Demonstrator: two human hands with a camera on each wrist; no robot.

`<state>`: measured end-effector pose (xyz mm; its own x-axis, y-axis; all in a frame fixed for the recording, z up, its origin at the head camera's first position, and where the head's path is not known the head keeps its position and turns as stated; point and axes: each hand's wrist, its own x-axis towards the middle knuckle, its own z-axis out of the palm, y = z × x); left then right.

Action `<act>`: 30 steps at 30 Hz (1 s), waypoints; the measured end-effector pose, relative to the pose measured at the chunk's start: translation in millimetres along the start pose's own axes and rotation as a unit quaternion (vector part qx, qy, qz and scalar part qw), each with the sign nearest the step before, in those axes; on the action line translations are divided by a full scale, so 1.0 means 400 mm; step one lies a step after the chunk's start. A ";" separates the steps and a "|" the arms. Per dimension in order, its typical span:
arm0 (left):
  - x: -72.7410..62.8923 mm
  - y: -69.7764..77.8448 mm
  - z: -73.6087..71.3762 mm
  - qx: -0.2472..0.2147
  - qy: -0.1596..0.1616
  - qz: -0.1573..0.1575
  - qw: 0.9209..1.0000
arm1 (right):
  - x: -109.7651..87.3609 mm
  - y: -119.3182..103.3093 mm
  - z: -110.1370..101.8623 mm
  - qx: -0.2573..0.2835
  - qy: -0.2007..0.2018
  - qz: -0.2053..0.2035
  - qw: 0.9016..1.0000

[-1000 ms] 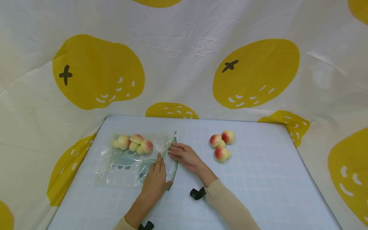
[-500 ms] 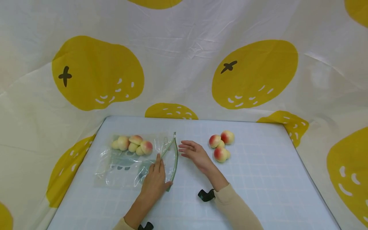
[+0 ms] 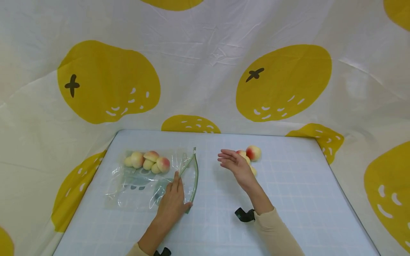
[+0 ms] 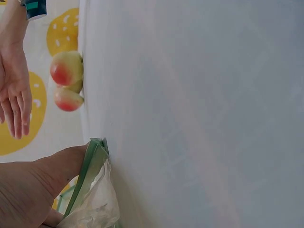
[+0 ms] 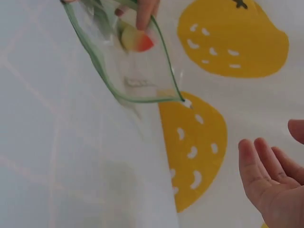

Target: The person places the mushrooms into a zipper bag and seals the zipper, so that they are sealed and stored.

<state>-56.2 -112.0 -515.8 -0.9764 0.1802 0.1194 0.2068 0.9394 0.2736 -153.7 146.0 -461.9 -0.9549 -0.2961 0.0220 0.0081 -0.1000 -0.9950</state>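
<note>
One clear plastic bag (image 3: 123,199) lay on the left half of the desk (image 3: 304,188), its mouth towards the right. We noted its green rim (image 3: 197,174), parted into two strips that met at the far end. A cluster of pale yellow fruits (image 3: 163,164), some blushed red, showed through the film in the far part of the bag; greenish printing marked the nearer part.

The left hand (image 3: 173,202) rested on the bag by the mouth. We saw its fingers laid nearly straight on the film, the thumb spread out against the green rim.

The right hand (image 3: 238,169) was up off the desk, well apart from the bag. We recorded loosely extended fingers, slightly bent, with nothing in them. From the head view it partly covered a second group of fruits (image 3: 253,153), red and yellow, on the right half of the desk; the left wrist view put hand and group apart.

We logged beige sleeves (image 3: 278,229) on both arms and a black device (image 3: 245,214) at each wrist. Behind the desk hung a pale cloth (image 3: 198,78) printed with big yellow fruit shapes (image 3: 109,80), creased and shiny in places.
</note>
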 end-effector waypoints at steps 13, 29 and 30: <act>0.000 -0.003 0.002 -0.001 0.000 -0.001 1.000 | -0.009 -0.034 -0.137 -0.060 0.108 -0.059 0.991; 0.001 -0.006 0.005 -0.014 0.006 0.000 1.000 | 0.050 0.027 -0.267 -0.125 0.247 -0.068 0.959; 0.002 -0.006 0.005 -0.015 0.005 -0.001 1.000 | 0.053 0.033 -0.272 -0.129 0.251 -0.065 0.957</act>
<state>-57.5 -113.8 -518.2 -0.9764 0.1746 0.1274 0.2059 0.9305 0.3028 -206.0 242.0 -485.4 -0.9658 0.2033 0.1610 -0.1313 0.1519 -0.9796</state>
